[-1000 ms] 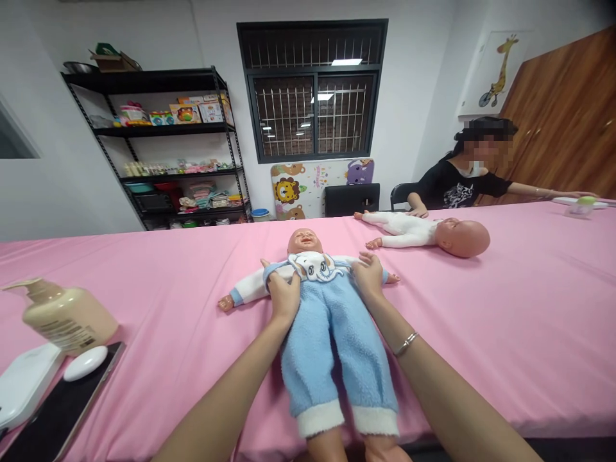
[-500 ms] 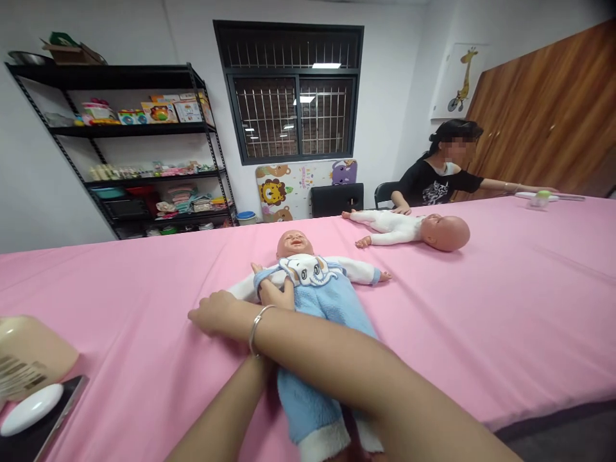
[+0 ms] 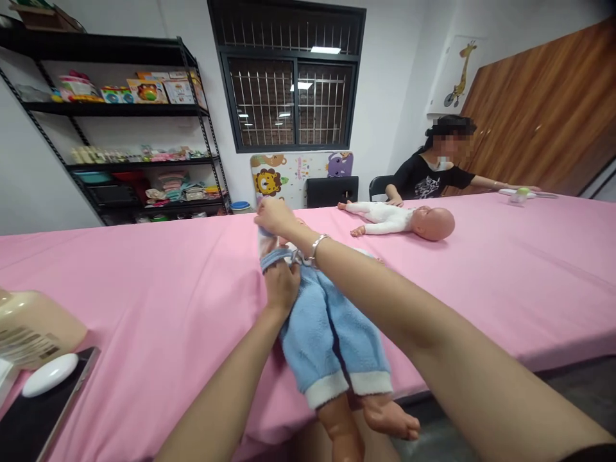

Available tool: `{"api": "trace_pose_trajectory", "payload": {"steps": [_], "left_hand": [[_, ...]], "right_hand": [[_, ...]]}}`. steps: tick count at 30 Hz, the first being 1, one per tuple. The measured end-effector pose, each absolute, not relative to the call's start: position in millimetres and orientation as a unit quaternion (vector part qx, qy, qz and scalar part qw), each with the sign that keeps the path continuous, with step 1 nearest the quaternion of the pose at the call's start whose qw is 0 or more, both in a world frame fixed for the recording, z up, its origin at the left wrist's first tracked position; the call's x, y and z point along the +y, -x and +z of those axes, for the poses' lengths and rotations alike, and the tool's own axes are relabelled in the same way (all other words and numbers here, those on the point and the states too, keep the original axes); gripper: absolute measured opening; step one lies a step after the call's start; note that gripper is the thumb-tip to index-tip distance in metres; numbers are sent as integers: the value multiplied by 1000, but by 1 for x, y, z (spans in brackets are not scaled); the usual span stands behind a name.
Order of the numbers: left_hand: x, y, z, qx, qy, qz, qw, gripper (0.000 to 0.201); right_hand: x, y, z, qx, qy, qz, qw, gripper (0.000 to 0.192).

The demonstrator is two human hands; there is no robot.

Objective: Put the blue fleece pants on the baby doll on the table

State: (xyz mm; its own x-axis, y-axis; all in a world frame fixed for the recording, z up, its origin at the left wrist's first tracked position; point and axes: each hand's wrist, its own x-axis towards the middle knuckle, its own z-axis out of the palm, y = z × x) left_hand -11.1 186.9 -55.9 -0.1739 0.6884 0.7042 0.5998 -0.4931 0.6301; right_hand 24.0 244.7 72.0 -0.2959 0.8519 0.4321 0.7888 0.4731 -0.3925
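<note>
A baby doll lies on its back in blue fleece overalls (image 3: 308, 321) with white cuffs, its bare feet toward me. My right hand (image 3: 275, 217), with a silver bangle at the wrist, is closed round the end of the doll's raised arm, in a white sleeve (image 3: 266, 242). Just below it, my left hand (image 3: 282, 282) grips the blue shoulder strap (image 3: 276, 258) around that arm; some of its fingers are hidden under the fabric. My right hand and forearm cover most of the doll's head and chest.
A second doll (image 3: 389, 218) in white lies farther back on the pink-covered table (image 3: 192, 289). Behind it sits a person in black (image 3: 428, 173). At the left are a beige bottle (image 3: 38, 327), a dark flat device (image 3: 43, 410) and a white oval object (image 3: 51, 375).
My right hand has moved up and away from me, lifting the doll's arm from the table to upright. My left hand stays at the strap. The view has shifted slightly.
</note>
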Motion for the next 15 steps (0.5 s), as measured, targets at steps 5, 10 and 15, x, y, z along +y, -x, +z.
{"api": "trace_pose_trajectory", "payload": {"steps": [5,10,15], "left_hand": [[187,16,-46,489,-626,603,-75,54],[189,27,-39,509,-628,588,-10,58],[200,39,-36,505,-713,485,30,31]], "right_hand": [[227,-72,55,-809,415,316,270,41],[207,-72,50,-855,392,203,270,42],[205,-76,58,-878,421,87,209,43]]}}
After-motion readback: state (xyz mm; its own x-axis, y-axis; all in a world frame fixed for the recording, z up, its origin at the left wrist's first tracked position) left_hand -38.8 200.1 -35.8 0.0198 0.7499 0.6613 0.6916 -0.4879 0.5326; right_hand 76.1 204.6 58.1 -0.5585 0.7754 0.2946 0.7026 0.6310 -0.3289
